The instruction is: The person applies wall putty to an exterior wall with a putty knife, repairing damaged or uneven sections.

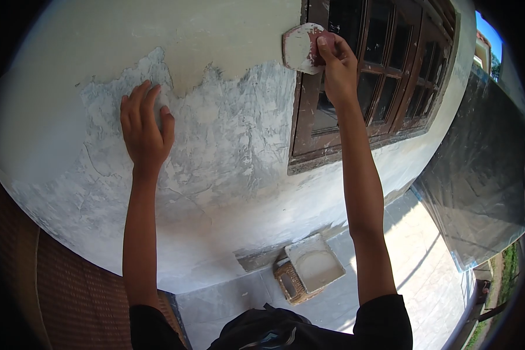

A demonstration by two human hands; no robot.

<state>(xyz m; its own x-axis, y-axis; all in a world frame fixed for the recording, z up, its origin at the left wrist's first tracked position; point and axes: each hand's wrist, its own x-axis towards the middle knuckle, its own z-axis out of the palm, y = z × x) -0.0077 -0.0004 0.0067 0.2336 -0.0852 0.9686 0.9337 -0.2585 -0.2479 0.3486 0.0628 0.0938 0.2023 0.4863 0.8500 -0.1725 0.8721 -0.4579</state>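
Against the patchy grey-white plaster of the wall (233,116), my left hand (146,125) is raised with its fingers apart and nothing in it. My right hand (339,64) pinches a flat reddish scraper (300,49) by its right side, thumb on the near face. White paste covers much of the scraper's face. The scraper is at the upper left edge of the brown wooden window frame (302,128), overlapping the frame and the wall beside it.
A square tub of pale paste (316,263) rests on a woven basket (290,283) on the tiled floor (227,312). A dark plastic sheet (478,157) hangs at the right. Brown woven panelling (81,291) is at the lower left.
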